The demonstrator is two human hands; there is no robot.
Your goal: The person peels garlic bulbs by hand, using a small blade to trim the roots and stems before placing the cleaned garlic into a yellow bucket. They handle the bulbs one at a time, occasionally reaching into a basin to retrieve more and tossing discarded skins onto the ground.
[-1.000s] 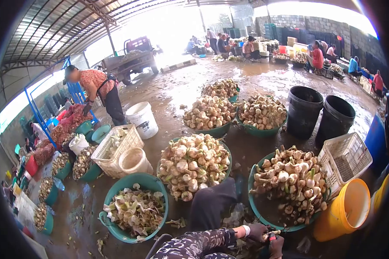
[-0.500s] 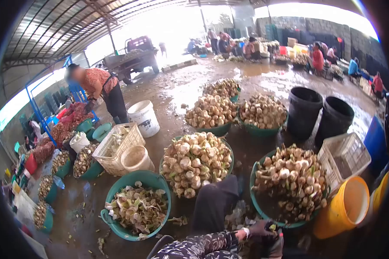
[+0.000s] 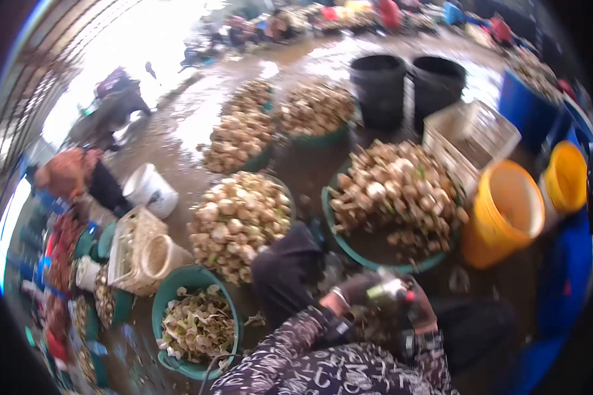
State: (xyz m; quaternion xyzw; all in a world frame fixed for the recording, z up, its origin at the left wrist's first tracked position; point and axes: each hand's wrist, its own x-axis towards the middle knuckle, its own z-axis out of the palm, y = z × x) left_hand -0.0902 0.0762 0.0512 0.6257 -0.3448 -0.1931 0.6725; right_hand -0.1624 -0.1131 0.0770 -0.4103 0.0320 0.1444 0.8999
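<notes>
Dark-gloved, my left hand [image 3: 357, 289] and my right hand [image 3: 420, 308] are close together in front of my body. My left hand is closed on a pale, greenish-white garlic bulb [image 3: 379, 289], blurred by motion. Beside it my right hand is closed too; a small red spot shows there, but what it holds is too smeared to name. Just beyond the hands stands a green tub [image 3: 336, 240] heaped with garlic bulbs [image 3: 395, 191]. A second heap of garlic [image 3: 240, 217] sits left of my knee. Farther left, a green tub [image 3: 161, 309] holds peeled skins and trimmings [image 3: 197, 322].
Yellow buckets [image 3: 504, 210] and a white crate [image 3: 471, 138] stand at the right, with black buckets [image 3: 379, 92] behind. At left are a white crate [image 3: 135, 243], a white bucket [image 3: 150, 191] and a stooping person [image 3: 72, 174]. Other people sit at the back.
My view has tilted down and turned right, so the tubs sit higher and farther left. Both hands show more fully, brought together around the bulb.
</notes>
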